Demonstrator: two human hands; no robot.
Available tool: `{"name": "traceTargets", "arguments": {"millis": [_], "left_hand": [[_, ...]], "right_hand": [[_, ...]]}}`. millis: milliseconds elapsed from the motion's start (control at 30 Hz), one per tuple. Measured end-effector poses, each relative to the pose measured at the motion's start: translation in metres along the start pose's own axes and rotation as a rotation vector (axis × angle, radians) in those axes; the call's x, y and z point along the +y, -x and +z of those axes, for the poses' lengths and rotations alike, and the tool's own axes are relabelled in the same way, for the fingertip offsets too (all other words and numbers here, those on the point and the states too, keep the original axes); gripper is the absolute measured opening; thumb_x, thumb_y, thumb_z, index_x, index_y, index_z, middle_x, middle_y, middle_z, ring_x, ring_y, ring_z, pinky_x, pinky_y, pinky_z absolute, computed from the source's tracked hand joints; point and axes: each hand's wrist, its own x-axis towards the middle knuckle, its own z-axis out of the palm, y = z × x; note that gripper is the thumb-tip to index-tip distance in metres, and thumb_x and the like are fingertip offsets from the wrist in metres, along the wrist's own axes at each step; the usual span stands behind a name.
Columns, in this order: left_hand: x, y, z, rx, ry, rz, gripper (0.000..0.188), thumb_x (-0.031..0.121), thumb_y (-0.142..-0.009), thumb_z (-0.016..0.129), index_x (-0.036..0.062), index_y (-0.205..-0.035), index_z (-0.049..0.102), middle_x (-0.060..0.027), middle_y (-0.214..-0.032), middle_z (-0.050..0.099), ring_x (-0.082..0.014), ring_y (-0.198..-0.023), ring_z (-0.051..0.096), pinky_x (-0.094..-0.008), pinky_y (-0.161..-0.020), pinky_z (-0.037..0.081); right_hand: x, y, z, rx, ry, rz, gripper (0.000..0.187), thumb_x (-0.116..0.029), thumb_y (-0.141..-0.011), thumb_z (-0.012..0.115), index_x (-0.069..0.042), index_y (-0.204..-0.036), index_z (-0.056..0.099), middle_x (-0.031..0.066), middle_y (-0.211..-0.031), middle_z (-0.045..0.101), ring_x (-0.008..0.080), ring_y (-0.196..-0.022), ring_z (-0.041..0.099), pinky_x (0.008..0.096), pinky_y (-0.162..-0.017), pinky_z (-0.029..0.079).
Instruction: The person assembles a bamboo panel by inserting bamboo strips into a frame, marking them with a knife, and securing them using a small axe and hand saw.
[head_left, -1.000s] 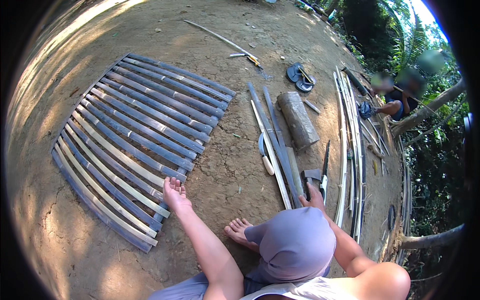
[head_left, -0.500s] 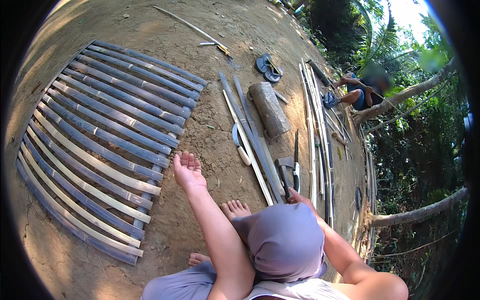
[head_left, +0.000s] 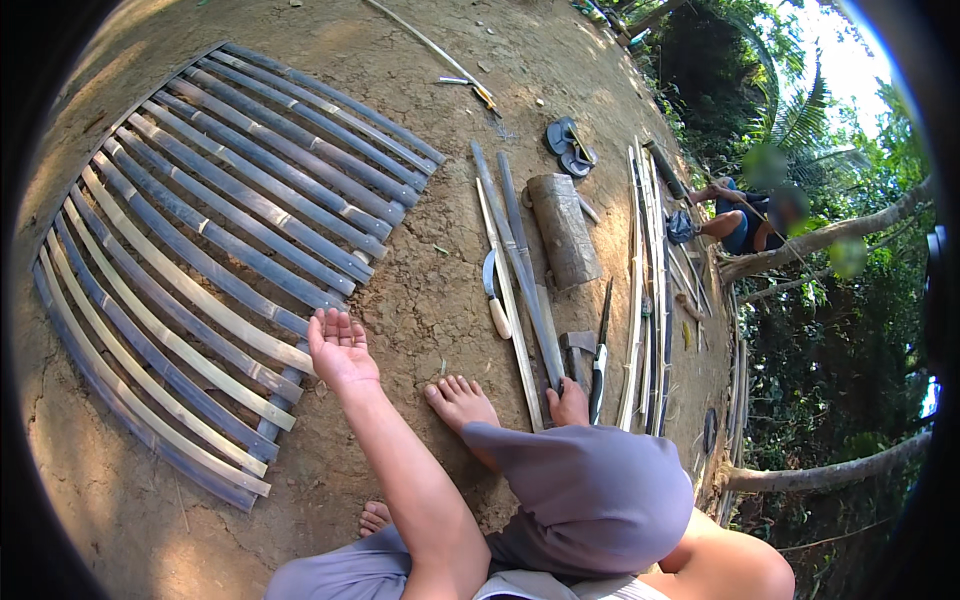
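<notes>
My left hand (head_left: 342, 350) is open, palm up and empty, by the near right edge of a bamboo slat panel (head_left: 230, 230) whose dark and pale strips are fixed on crosspieces. Past my raised knee, my right hand (head_left: 570, 404) closes around the near end of a dark bamboo strip (head_left: 530, 285); the knee hides its wrist. An axe (head_left: 578, 342) lies right beside those fingers, its handle partly covered by the hand. A long knife with a black handle (head_left: 598, 372) is just right of it. A sickle with a wooden handle (head_left: 499, 316) rests left of the strips.
A short log (head_left: 563, 232) lies beyond the strips, with dark sandals (head_left: 570, 147) behind it. Long bamboo poles (head_left: 640, 290) stretch along the right. Another person (head_left: 745, 222) sits near a slanting tree trunk (head_left: 850, 238). A thin stick (head_left: 430, 42) lies far off on the dirt ground.
My right hand has shifted left from beside the axe handle onto the dark strip's end. The whole view has swung slightly; my left hand stays open, now closer to the panel's edge.
</notes>
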Motion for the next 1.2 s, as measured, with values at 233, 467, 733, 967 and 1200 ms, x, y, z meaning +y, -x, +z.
{"name": "traceTargets", "arguments": {"millis": [233,467,733,967,1200], "left_hand": [[0.026,-0.012,-0.003,0.026,0.052,0.121,0.027,0.033,-0.103,0.063,0.0123,-0.12,0.064,0.0013,-0.102,0.067,-0.0131,-0.091,0.063,-0.0325,-0.08,0.05],[0.002,-0.013,0.002,-0.107,-0.159,0.134,0.035,0.035,-0.104,0.061,0.0119,-0.13,0.061,-0.0019,-0.116,0.067,-0.0162,-0.103,0.064,-0.0362,-0.088,0.052],[0.012,0.002,-0.002,-0.378,-0.243,0.249,0.081,0.066,-0.104,0.042,0.0051,-0.158,0.038,-0.0126,-0.149,0.055,-0.0237,-0.128,0.058,-0.043,-0.103,0.051],[0.057,0.031,-0.024,-0.265,-0.032,0.397,0.045,0.037,-0.113,0.042,0.0056,-0.144,0.052,-0.014,-0.13,0.068,-0.0263,-0.118,0.068,-0.0421,-0.097,0.059],[0.082,0.059,-0.039,-0.272,0.18,0.573,0.069,0.063,-0.106,0.039,0.008,-0.148,0.041,-0.0141,-0.133,0.063,-0.0257,-0.121,0.065,-0.0436,-0.098,0.056]], "right_hand": [[-0.015,-0.021,-0.096,0.24,-0.293,-0.034,0.038,-0.032,-0.089,0.081,0.0,-0.108,0.072,0.0129,-0.083,0.073,0.0236,-0.072,0.069,0.0383,-0.068,0.054],[-0.071,-0.12,-0.221,0.082,-0.225,-0.312,0.029,-0.028,-0.092,0.081,-0.001,-0.093,0.072,-0.0018,-0.066,0.058,0.007,-0.061,0.049,0.0283,-0.055,0.039],[-0.141,-0.177,-0.16,-1.364,-0.615,-0.256,0.052,-0.051,-0.106,0.055,-0.001,-0.11,0.072,0.0026,-0.059,0.056,0.012,-0.048,0.051,0.0284,-0.047,0.042],[-0.193,-0.184,-0.15,-1.704,-0.354,-0.134,0.05,-0.047,-0.109,0.051,-0.001,-0.106,0.07,0.0027,-0.065,0.055,0.0125,-0.054,0.049,0.0291,-0.052,0.042],[-0.301,-0.225,-0.175,-0.675,0.057,-1.208,0.029,-0.028,-0.094,0.077,-0.002,-0.102,0.066,0.0054,-0.077,0.063,0.0176,-0.07,0.056,0.0337,-0.066,0.047]]}}
